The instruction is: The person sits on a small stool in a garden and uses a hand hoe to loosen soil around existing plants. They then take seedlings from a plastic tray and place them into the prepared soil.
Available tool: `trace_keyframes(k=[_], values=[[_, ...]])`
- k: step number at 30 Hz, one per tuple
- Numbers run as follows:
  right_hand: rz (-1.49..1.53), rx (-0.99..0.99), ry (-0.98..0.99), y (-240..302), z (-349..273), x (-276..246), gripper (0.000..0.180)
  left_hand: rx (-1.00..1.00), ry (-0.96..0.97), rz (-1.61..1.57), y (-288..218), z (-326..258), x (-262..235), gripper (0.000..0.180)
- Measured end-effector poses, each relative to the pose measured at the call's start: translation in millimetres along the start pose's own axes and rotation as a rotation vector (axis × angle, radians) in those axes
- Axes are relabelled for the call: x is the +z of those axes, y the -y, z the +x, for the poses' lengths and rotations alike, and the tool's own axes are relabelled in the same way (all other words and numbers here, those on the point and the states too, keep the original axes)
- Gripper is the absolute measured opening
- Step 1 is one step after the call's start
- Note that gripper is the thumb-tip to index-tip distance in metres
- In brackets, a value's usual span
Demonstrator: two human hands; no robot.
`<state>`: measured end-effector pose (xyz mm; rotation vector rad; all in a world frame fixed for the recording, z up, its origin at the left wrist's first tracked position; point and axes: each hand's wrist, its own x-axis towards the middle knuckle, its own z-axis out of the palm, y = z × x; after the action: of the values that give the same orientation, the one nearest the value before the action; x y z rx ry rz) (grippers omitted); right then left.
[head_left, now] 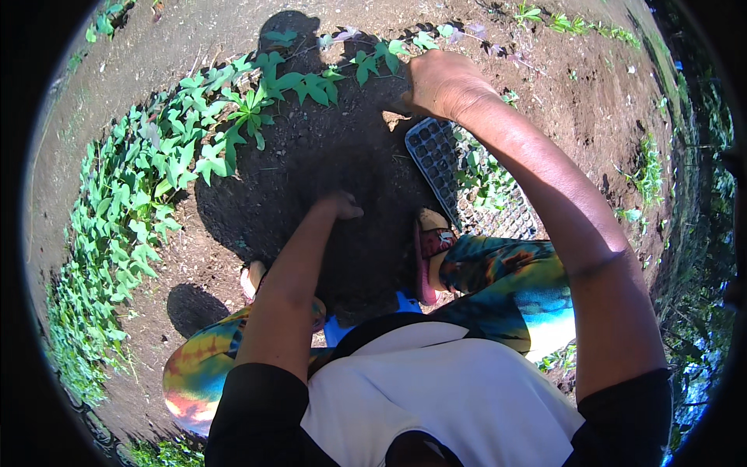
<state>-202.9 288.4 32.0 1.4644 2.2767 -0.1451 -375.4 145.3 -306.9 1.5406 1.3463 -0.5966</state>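
Observation:
My left hand [340, 205] reaches down to a patch of dark, loose soil [366, 253] between my feet. Its thumb shows, but its fingers are lost in shadow or soil. Farther out and to the right, my right hand [445, 82] is curled closed above the ground, knuckles up. What it holds, if anything, is hidden beneath it. Just below that hand lies a black seedling tray [432, 152] with many small cells. Green seedlings [486, 183] stand over its right part. A leafy green vine [311, 86] trails past the right hand's fingers.
Dense leafy vines [128, 202] curve along the left side. Pink sandals [426, 268] are on my feet at either side of the dark soil. A blue plastic thing [336, 332], perhaps a stool, shows beneath me. Grass and weeds [647, 171] grow at the far right.

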Motion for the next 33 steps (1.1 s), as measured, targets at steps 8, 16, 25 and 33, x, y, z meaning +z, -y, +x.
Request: trace_keyframes(k=[8, 16, 25, 33], values=[[0.009, -0.067, 0.023, 19, -14, -3, 0.045, 0.199, 0.190, 0.267, -45, -116, -6, 0.072], [0.008, -0.046, -0.004, 20, -12, -2, 0.030, 0.167, 0.046, 0.125, -13, -105, -8, 0.051], [0.007, -0.021, -0.028, 6, 4, -1, 0.042, -0.266, -0.483, -0.154, 2, -11, 29, 0.070], [-0.017, 0.007, -0.052, 2, 21, -4, 0.037, 0.038, -0.693, -0.296, -17, 32, 57, 0.054]])
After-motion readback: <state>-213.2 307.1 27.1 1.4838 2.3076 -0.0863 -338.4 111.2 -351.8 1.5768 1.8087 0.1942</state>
